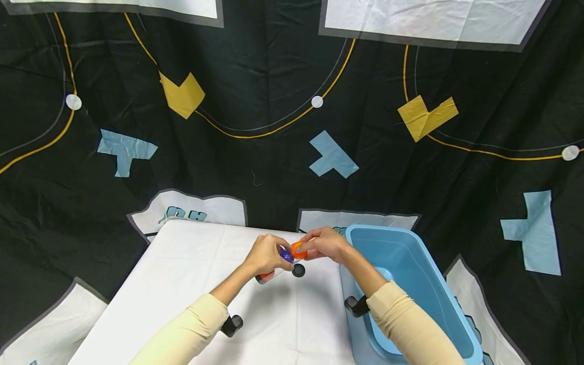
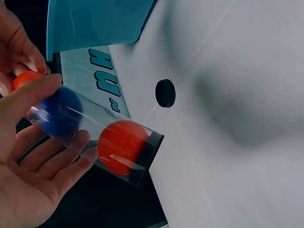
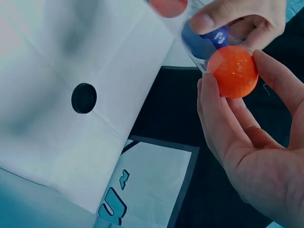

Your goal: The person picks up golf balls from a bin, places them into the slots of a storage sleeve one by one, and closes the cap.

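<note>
My left hand (image 1: 265, 254) grips a clear plastic tube (image 2: 92, 114) held tilted above the white table. Inside the tube a red-orange ball (image 2: 122, 146) sits against its black end cap (image 2: 147, 160), and a blue ball (image 2: 61, 111) lies nearer the other end, partly behind the left thumb. At that open end, my right hand (image 1: 325, 243) pinches an orange ball (image 3: 233, 72) between thumb and fingers, right at the tube's mouth. On the table below the hands lies a loose round black cap (image 1: 298, 270).
A large blue tub (image 1: 383, 229) stands at the table's right side, under my right forearm. The white table (image 1: 182, 284) spreads out to the left. Behind it hangs a black cloth (image 1: 255, 172) with blue and yellow tape pieces.
</note>
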Available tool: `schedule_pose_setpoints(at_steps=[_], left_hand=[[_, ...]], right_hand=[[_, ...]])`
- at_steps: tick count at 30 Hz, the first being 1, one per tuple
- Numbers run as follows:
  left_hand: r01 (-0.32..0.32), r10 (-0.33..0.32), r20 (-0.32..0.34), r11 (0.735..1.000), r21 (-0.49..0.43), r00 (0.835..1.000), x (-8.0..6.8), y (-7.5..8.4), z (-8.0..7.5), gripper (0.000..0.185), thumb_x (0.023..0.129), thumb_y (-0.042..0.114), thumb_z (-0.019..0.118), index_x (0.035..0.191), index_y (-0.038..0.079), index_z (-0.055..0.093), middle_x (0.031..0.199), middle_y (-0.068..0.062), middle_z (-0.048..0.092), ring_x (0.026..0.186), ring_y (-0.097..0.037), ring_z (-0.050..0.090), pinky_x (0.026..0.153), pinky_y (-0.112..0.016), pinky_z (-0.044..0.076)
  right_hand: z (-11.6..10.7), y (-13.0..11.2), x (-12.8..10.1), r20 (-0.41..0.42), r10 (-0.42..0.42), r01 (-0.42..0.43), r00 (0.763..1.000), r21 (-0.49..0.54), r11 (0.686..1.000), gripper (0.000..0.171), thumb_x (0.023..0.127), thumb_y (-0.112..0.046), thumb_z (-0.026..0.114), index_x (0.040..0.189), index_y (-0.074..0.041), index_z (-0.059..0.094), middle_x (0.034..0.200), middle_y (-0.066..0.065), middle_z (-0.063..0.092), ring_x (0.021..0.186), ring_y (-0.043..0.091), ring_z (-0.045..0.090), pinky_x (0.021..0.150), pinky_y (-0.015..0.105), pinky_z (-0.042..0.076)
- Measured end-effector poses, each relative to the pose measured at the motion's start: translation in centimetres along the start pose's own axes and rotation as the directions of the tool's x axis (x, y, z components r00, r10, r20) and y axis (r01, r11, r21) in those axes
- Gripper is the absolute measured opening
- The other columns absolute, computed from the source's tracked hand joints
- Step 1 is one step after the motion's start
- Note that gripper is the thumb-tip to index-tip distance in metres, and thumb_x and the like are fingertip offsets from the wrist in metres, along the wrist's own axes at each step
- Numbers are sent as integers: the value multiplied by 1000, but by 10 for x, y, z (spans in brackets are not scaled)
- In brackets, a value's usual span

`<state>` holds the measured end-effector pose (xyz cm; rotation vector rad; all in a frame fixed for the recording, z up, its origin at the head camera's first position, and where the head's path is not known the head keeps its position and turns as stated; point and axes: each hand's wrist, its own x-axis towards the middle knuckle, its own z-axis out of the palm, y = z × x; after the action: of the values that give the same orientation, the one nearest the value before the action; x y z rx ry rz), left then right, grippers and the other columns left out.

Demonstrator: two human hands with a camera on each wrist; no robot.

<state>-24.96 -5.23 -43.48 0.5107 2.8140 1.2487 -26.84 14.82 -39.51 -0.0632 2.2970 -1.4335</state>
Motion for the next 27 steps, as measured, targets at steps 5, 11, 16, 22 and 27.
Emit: schedule_pose_setpoints(at_steps=[5,11,16,22,27], left_hand=[[1,-1,-5,1000,-12,1000,0,-1,1,37,65,19,94,97,8,80,86,-9,78,78,-14,71,70,-30,55],[0,0,-5,1000,-8,1000,-1,-3,2,34,66,20,94,96,9,80,83,-6,78,76,-13,71,69,-29,55],[-11,11,-14,1000,-3,1000,0,-3,1,32,66,18,93,93,10,80,81,-6,77,72,-12,68,67,-28,52],[18,-18,-9,1000,-12,1000,-1,-5,2,39,64,17,95,99,9,80,80,-5,76,71,-11,66,64,-26,53],[36,-36,-19,999,-13,999,-3,-8,-1,41,63,17,95,101,9,80,82,-4,77,72,-12,67,66,-27,53]], right_hand=[[2,2,0,13,-1,1,1000,11,1000,32,88,-14,78,114,4,70,106,15,75,89,26,76,90,44,59],[-1,3,1,56,2,-3,998,33,999,31,93,-17,73,116,4,70,108,14,74,90,26,75,90,42,59],[-5,5,3,58,27,-32,998,81,996,30,94,-12,68,118,7,68,109,16,73,93,31,75,90,41,59],[-5,6,2,57,48,-51,997,65,997,26,92,-8,69,113,6,70,112,17,71,94,31,74,90,42,59],[-3,6,3,29,44,-45,999,37,998,26,90,-8,70,112,5,71,110,15,72,88,26,75,90,42,59]])
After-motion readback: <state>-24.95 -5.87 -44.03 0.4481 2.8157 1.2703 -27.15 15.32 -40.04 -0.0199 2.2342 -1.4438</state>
